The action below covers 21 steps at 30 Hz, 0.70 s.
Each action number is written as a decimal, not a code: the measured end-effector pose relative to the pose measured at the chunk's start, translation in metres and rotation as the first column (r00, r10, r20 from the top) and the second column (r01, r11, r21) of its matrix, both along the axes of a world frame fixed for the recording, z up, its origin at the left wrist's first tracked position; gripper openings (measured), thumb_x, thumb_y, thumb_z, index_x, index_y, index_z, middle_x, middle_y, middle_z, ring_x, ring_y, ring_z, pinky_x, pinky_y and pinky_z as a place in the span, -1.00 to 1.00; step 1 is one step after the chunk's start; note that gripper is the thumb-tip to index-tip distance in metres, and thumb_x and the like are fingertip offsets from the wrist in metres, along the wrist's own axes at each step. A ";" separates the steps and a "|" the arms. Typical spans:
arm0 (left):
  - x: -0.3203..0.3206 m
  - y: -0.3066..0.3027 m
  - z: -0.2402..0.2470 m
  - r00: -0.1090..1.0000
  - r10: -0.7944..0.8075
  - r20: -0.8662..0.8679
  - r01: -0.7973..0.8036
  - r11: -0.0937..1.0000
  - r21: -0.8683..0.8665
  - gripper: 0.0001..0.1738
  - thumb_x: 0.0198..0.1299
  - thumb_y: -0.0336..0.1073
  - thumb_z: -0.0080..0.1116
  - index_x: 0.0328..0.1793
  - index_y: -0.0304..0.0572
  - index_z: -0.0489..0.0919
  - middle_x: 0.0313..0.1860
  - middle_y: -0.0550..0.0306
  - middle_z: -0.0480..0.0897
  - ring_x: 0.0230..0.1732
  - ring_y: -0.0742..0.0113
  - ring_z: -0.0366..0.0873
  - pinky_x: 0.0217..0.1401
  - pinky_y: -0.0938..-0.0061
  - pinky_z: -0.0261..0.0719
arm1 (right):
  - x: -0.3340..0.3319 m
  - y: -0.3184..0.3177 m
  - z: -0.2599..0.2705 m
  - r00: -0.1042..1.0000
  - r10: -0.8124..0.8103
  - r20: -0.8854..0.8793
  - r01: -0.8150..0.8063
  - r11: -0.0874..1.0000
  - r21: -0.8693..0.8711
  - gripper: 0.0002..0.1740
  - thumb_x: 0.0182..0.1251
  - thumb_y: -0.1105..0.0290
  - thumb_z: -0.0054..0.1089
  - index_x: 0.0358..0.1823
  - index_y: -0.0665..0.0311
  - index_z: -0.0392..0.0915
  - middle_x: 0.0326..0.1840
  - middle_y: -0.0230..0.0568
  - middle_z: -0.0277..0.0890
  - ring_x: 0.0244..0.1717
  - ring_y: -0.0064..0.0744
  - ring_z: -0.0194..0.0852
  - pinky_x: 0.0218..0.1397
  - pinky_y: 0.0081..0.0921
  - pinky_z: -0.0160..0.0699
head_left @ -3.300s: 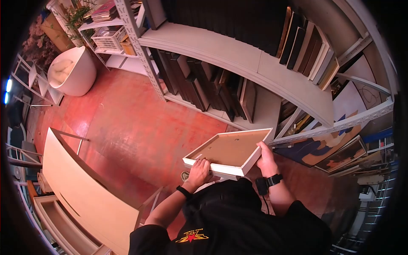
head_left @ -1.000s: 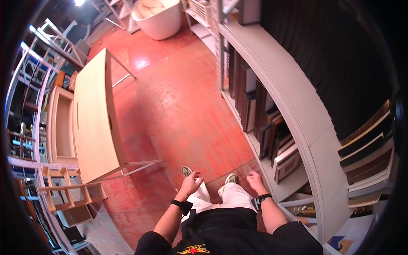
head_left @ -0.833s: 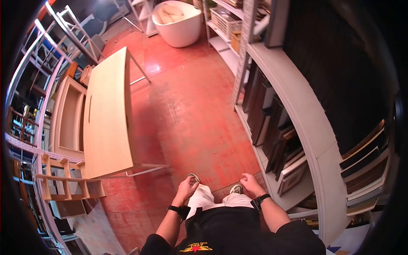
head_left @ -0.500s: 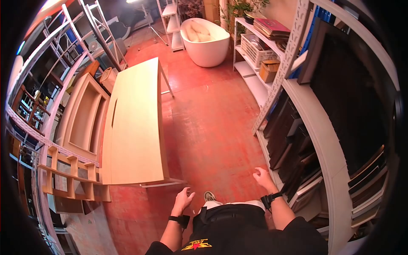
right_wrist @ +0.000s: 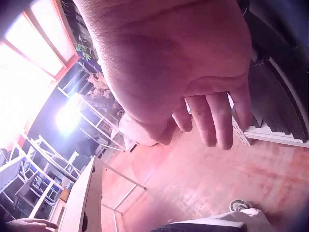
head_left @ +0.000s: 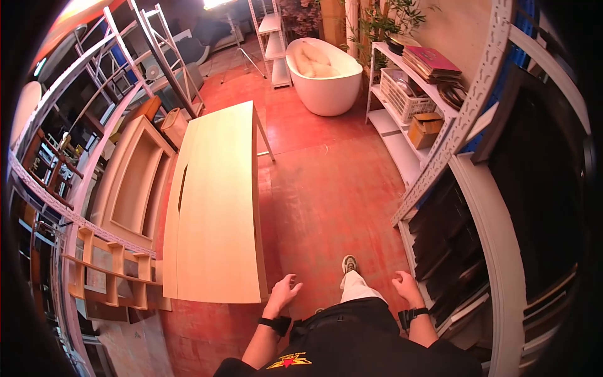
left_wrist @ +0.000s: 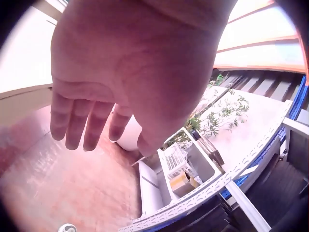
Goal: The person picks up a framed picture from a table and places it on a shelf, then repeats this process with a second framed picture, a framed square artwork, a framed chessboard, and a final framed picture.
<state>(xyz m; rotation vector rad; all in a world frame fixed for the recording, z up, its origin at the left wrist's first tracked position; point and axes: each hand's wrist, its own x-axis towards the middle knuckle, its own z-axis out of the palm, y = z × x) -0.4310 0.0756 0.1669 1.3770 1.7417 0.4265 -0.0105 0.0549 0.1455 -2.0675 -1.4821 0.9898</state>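
Note:
My left hand hangs in front of the body in the head view, just right of the near corner of a pale wooden table, not touching it. In the left wrist view the palm faces the camera, fingers relaxed with nothing in them. My right hand hangs empty beside the rack of dark frames. The right wrist view shows that palm with its fingers loosely extended over the red floor.
A white tub stands ahead, left of a white shelf unit with a crate and a cardboard box. Left of the table are a wooden cabinet and a small slatted shelf. The red floor runs between table and racks.
The white-edged frame both hands held in the oldest view is no longer in them. The view has swung from the right-hand racks toward the table and tub, and a foot has stepped forward.

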 end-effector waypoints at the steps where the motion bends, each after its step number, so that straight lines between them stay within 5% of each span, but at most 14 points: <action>1: 0.002 0.011 0.000 1.000 -0.018 -0.013 0.018 1.000 -0.008 -0.45 0.14 -0.07 0.23 0.19 -0.22 0.47 0.03 -0.18 0.61 0.07 0.00 0.59 0.14 0.26 0.53 | 0.003 0.013 -0.006 1.000 0.012 -0.002 -0.012 1.000 0.003 -0.51 0.11 0.28 0.20 0.05 0.41 0.51 -0.26 0.05 0.63 -0.18 -0.14 0.63 -0.06 -0.35 0.56; 7: 0.013 0.087 0.006 0.995 0.052 -0.081 -0.054 0.998 -0.017 -0.43 0.12 -0.07 0.24 0.20 -0.22 0.47 0.03 -0.17 0.62 0.09 -0.01 0.58 0.16 0.24 0.52 | 0.031 0.126 -0.036 0.990 0.140 0.027 -0.140 0.990 0.020 -0.51 0.11 0.27 0.21 0.05 0.40 0.50 -0.23 0.06 0.62 -0.17 -0.11 0.62 -0.07 -0.33 0.56; 14: 0.036 0.191 0.036 0.985 0.147 -0.092 -0.139 0.987 0.085 -0.43 0.13 -0.07 0.23 0.19 -0.24 0.47 -0.03 -0.19 0.63 0.02 -0.02 0.61 0.10 0.24 0.54 | 0.011 0.308 0.028 0.954 0.299 0.008 -0.292 0.926 0.241 -0.52 0.17 0.27 0.19 0.09 0.39 0.47 -0.20 0.09 0.60 -0.18 -0.11 0.62 -0.10 -0.32 0.57; 21: 0.040 0.269 0.033 0.990 0.116 -0.079 -0.112 0.992 0.055 -0.45 0.13 -0.09 0.21 0.19 -0.25 0.47 0.00 -0.20 0.62 0.03 -0.02 0.61 0.11 0.26 0.54 | -0.031 0.397 0.056 0.947 0.279 -0.163 -0.243 0.948 0.207 -0.53 0.18 0.29 0.19 0.10 0.38 0.47 -0.18 0.03 0.62 -0.18 -0.21 0.64 -0.12 -0.37 0.59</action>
